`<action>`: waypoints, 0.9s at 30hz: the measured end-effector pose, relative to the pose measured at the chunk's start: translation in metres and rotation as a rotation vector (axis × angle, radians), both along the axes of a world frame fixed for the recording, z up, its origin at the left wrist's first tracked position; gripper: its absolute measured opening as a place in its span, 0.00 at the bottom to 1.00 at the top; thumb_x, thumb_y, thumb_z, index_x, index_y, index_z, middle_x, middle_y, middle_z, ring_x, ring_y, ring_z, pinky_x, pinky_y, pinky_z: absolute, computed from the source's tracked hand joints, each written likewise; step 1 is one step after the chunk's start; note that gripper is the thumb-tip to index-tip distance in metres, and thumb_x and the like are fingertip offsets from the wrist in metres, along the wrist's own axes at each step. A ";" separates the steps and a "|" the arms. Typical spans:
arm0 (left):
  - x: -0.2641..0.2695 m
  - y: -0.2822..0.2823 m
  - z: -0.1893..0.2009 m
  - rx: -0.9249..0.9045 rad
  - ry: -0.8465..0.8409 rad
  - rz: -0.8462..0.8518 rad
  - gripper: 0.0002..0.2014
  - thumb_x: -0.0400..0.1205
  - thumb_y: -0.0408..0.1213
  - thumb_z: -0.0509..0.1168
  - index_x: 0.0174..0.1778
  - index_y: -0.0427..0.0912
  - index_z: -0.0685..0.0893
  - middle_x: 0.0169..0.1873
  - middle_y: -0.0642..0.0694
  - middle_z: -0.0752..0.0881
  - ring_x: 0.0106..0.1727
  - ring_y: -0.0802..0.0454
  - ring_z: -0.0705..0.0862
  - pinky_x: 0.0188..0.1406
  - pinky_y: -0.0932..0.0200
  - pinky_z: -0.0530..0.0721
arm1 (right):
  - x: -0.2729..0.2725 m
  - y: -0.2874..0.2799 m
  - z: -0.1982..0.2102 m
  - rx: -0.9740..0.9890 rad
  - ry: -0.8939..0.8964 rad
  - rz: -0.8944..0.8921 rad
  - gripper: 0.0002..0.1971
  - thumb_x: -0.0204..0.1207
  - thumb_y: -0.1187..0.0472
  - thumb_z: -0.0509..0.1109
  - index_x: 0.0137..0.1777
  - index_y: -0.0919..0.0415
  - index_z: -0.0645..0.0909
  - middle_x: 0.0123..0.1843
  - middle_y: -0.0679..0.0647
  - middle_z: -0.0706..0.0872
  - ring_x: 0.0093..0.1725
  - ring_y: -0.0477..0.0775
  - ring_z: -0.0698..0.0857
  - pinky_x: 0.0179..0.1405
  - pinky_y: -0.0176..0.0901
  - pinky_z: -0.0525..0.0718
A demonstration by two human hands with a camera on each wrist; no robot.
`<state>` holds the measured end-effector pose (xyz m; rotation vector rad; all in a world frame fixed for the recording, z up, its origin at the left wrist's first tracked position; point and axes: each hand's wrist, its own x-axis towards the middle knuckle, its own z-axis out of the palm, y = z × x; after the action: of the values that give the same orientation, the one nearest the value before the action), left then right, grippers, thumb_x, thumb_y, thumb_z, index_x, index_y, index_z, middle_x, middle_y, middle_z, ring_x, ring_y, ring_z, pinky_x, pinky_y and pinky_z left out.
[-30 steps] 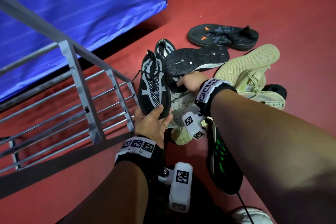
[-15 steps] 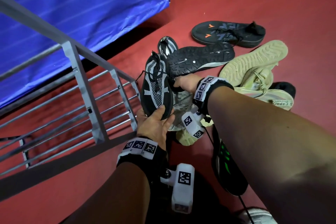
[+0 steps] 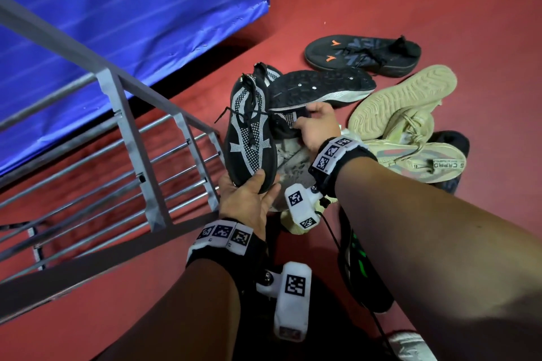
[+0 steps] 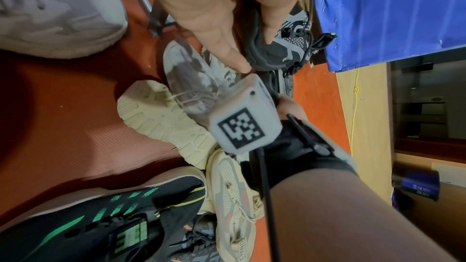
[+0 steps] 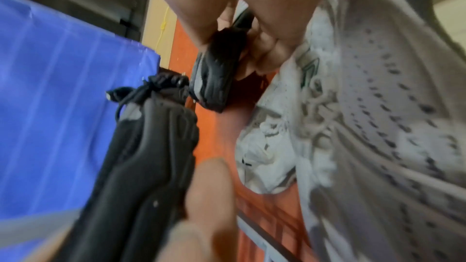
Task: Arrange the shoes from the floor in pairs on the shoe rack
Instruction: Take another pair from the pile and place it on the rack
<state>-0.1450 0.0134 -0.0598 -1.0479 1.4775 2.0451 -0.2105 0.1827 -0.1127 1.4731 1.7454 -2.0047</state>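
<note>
from the head view my left hand cups the toe of a black-and-white knit shoe beside the grey shoe rack, while my right hand reaches into the pile, fingers curled on its mate under an upturned black sole. the left wrist view shows thumb and fingers pinching that toe above the pale shoes, with open red floor to the side. the right wrist view, blurred, shows my fingers clamped on the second shoe's dark heel, close against a white sneaker.

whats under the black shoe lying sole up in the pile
The sole-up black shoe lies over a black-and-white knit shoe, which the right hand grips. The knit shoe's middle is covered; only its heel and forefoot show.
</note>
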 end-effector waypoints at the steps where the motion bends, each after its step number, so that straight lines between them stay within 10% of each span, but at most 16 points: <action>1: -0.001 0.002 0.004 0.007 0.005 0.005 0.20 0.85 0.26 0.69 0.73 0.34 0.78 0.64 0.30 0.88 0.52 0.34 0.94 0.46 0.49 0.93 | 0.001 0.005 0.004 -0.047 -0.014 -0.045 0.31 0.63 0.61 0.78 0.66 0.50 0.74 0.54 0.52 0.87 0.46 0.54 0.89 0.48 0.51 0.88; 3: -0.002 0.006 0.016 0.013 0.013 0.020 0.20 0.85 0.24 0.69 0.72 0.37 0.78 0.62 0.31 0.89 0.50 0.34 0.94 0.49 0.46 0.94 | 0.003 0.015 0.016 -0.196 -0.025 -0.097 0.36 0.57 0.60 0.75 0.70 0.54 0.73 0.50 0.58 0.89 0.42 0.59 0.91 0.44 0.54 0.89; 8: -0.009 0.016 0.061 0.089 -0.037 -0.026 0.20 0.85 0.23 0.67 0.73 0.36 0.76 0.62 0.31 0.89 0.48 0.32 0.94 0.39 0.49 0.94 | 0.033 0.047 0.076 -0.276 -0.086 -0.039 0.10 0.68 0.65 0.68 0.48 0.66 0.82 0.34 0.61 0.89 0.27 0.55 0.86 0.52 0.60 0.92; 13: -0.006 0.029 0.111 0.120 -0.036 -0.064 0.22 0.84 0.24 0.69 0.75 0.35 0.77 0.60 0.29 0.90 0.44 0.35 0.95 0.35 0.52 0.93 | 0.080 0.068 0.125 -0.326 -0.060 -0.083 0.20 0.72 0.72 0.68 0.64 0.78 0.82 0.46 0.67 0.89 0.34 0.59 0.90 0.41 0.56 0.94; 17: 0.008 0.036 0.160 0.145 0.041 -0.106 0.15 0.86 0.24 0.68 0.67 0.39 0.78 0.60 0.29 0.90 0.48 0.33 0.93 0.34 0.53 0.92 | 0.114 0.074 0.175 -0.390 0.009 -0.123 0.12 0.74 0.75 0.63 0.57 0.74 0.78 0.43 0.66 0.83 0.31 0.56 0.85 0.32 0.48 0.92; 21: 0.026 0.033 0.213 0.158 0.141 -0.210 0.19 0.85 0.25 0.68 0.73 0.37 0.78 0.59 0.31 0.91 0.48 0.36 0.94 0.38 0.52 0.93 | 0.150 0.075 0.222 -0.454 0.110 -0.227 0.15 0.73 0.76 0.65 0.59 0.68 0.76 0.42 0.64 0.86 0.35 0.58 0.90 0.38 0.51 0.94; 24: 0.046 0.025 0.255 0.156 0.208 -0.273 0.19 0.85 0.26 0.69 0.72 0.37 0.80 0.55 0.33 0.93 0.47 0.39 0.95 0.42 0.51 0.95 | 0.173 0.066 0.257 -0.535 0.250 -0.297 0.27 0.71 0.80 0.63 0.73 0.75 0.75 0.64 0.73 0.87 0.54 0.70 0.93 0.45 0.58 0.94; 27: 0.067 0.013 0.295 0.168 0.289 -0.336 0.17 0.85 0.25 0.68 0.71 0.34 0.80 0.55 0.32 0.93 0.49 0.38 0.94 0.39 0.53 0.93 | 0.195 0.054 0.303 -0.629 0.446 -0.347 0.17 0.75 0.84 0.58 0.59 0.77 0.80 0.66 0.76 0.86 0.54 0.71 0.93 0.39 0.55 0.94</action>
<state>-0.0783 0.0261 0.2351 -0.4172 1.4652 2.0873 -0.0154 0.2369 0.1898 1.2258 0.8118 -2.8678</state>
